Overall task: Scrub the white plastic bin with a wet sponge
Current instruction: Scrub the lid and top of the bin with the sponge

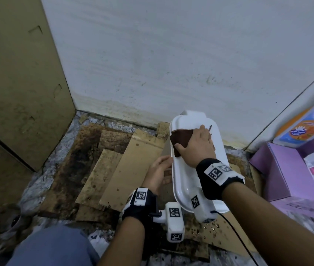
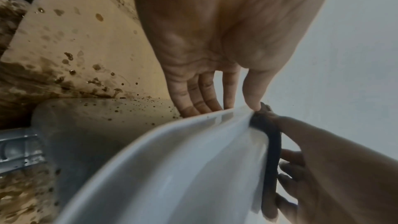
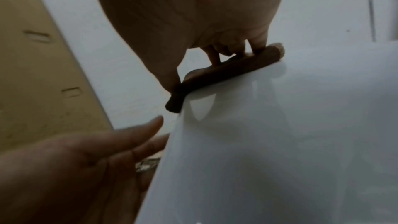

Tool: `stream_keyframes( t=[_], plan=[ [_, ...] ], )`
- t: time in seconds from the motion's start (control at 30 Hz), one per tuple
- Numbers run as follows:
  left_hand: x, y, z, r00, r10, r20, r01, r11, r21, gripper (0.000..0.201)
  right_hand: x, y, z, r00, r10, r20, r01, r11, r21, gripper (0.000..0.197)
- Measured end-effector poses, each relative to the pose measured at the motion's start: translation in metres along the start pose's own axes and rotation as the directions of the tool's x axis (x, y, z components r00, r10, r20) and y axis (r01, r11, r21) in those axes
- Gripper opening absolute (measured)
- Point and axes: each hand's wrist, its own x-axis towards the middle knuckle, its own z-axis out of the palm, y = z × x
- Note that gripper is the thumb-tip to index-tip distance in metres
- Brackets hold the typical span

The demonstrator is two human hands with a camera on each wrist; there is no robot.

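The white plastic bin [image 1: 188, 177] lies bottom-up on the floor near the wall. My right hand [image 1: 190, 140] holds a dark brown sponge [image 1: 182, 138] flat against the bin's far end, fingers on top and thumb at its near edge. In the right wrist view the sponge [image 3: 226, 72] overhangs the bin's left edge. My left hand [image 1: 163, 164] holds the bin's left rim; in the left wrist view its thumb [image 2: 254, 94] sits on the rim [image 2: 215, 117] and its fingers [image 2: 193, 96] reach behind it.
Wet, stained cardboard sheets [image 1: 125, 166] cover the floor under and left of the bin. A tall cardboard panel [image 1: 18, 83] stands at the left, the white wall [image 1: 171, 54] behind. A purple box [image 1: 282, 173] and a labelled container [image 1: 305, 127] crowd the right.
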Motion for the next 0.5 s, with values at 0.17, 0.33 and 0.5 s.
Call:
stream_keyframes(
  t=[0.17,0.33,0.5],
  plan=[
    [0.003,0.003,0.0,0.998,-0.022,0.055,0.024,0.999,-0.029,0.028,0.01,-0.007,0.006,1.0,-0.008,-0.024,0.005,0.993,-0.122,0.069],
    [0.007,-0.003,-0.003,0.993,-0.054,0.106,0.058,0.998,-0.035,0.022,0.041,-0.022,-0.001,0.999,0.034,0.009,-0.032,0.99,-0.141,0.065],
    [0.011,-0.002,-0.003,0.992,-0.04,0.119,0.046,0.998,-0.044,0.023,0.057,-0.029,-0.006,0.999,0.032,0.02,-0.029,0.99,-0.136,0.068]
  ],
)
